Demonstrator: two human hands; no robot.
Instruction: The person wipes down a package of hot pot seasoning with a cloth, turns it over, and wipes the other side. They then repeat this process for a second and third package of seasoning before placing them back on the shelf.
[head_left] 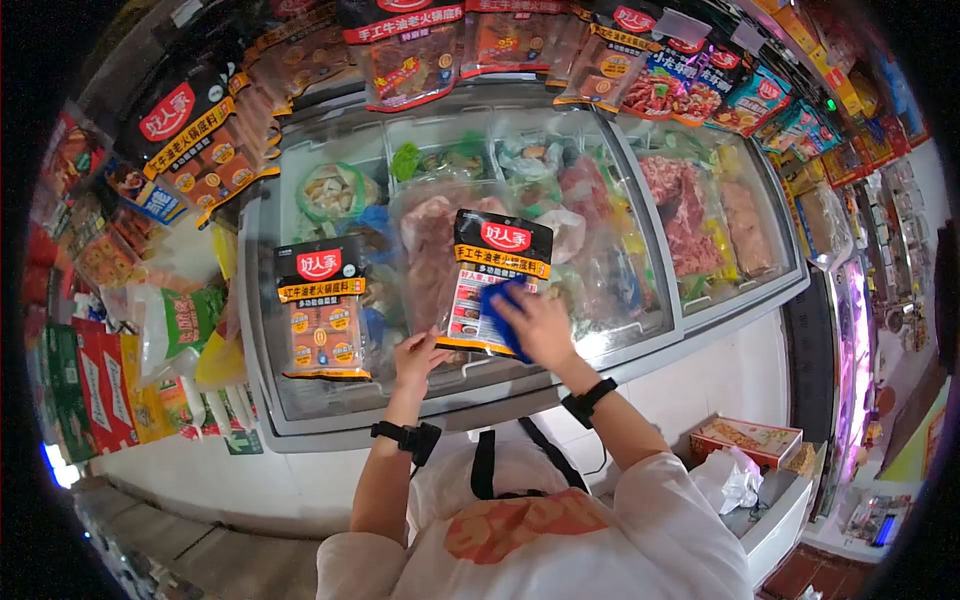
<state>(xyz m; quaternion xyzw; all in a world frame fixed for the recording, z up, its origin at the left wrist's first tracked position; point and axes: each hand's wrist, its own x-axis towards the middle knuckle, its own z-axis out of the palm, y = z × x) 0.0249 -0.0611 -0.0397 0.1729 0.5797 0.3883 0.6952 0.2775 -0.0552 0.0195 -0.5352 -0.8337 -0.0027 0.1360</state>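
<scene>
A black, orange and white food packet [497,262] lies slightly tilted on the glass lid of a chest freezer. My left hand [418,357] pinches its lower left corner. Against the packet's right side, my right hand [535,322] presses a blue cloth [505,318], its fingers wrapped over it. A second packet [323,318], with a black top and orange band, lies flat on the glass to the left of my left hand. Under the glass, bagged meat [425,235] shows behind the first packet.
More packets [405,50] stand in a row along the freezer's far edge, with others [195,140] at the left. The freezer's metal frame [640,215] divides the lids. A box [745,440] and a crumpled white bag [728,480] sit at the lower right.
</scene>
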